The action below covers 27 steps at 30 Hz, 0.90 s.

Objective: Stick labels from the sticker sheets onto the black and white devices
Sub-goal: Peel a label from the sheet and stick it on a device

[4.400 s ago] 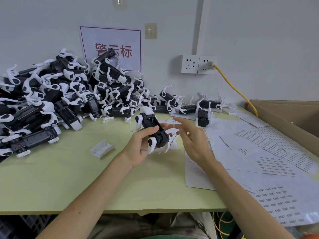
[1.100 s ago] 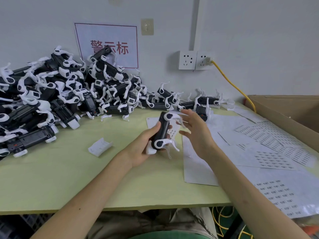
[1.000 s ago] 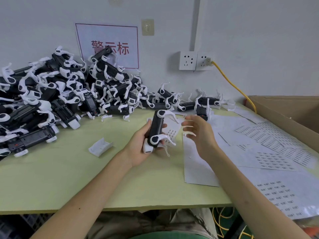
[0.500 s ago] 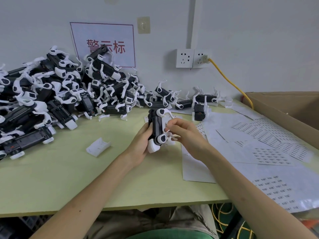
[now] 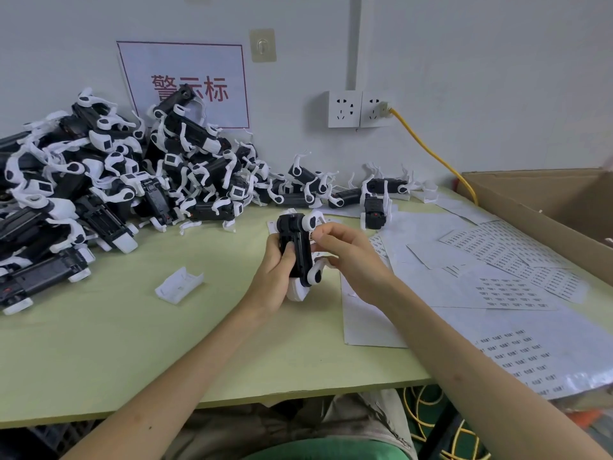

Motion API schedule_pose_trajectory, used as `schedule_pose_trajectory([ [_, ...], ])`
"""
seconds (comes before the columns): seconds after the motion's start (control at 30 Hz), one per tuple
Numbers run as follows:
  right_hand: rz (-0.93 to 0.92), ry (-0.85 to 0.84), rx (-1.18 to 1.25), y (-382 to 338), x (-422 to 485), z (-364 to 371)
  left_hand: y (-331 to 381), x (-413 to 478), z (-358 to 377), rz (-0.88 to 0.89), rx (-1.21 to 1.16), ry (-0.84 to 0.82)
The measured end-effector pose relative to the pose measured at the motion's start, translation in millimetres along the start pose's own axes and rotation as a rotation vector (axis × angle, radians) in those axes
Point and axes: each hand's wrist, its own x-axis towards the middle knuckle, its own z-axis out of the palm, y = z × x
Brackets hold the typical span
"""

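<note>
My left hand (image 5: 270, 277) grips a black and white device (image 5: 299, 249) and holds it upright above the middle of the green table (image 5: 132, 343), thumb on its black face. My right hand (image 5: 351, 257) is against the device's right side, fingers curled, fingertips pinching at its upper white leg; whether a label is under them is hidden. Sticker sheets (image 5: 507, 290) lie spread on the right of the table, with another sheet (image 5: 517, 356) near the front edge. A big pile of the same devices (image 5: 116, 180) fills the back left.
A loose white plastic piece (image 5: 179, 286) lies left of my hands. More devices (image 5: 376, 210) stand along the wall. An open cardboard box (image 5: 547, 207) sits at the right. A yellow cable (image 5: 431, 154) runs from the wall socket (image 5: 360, 109).
My left hand has turned the device from lying flat to upright. My right hand has closed in from the sheets and its fingertips are now on the device's right side.
</note>
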Motion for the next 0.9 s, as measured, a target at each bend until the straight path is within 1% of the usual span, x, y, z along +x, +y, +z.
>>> schedule_pose_trajectory([
  [0.1,-0.008,0.008,0.012,0.3,0.7,-1.2,0.2,-0.4,0.4,-0.005,0.000,0.002],
  [0.3,0.005,-0.032,0.025,0.4,0.8,-2.1,2.0,-0.5,-0.6,-0.031,-0.014,0.023],
  [0.9,0.011,0.021,-0.024,0.6,-0.5,1.6,4.4,-3.6,1.7,-0.008,0.047,0.002],
])
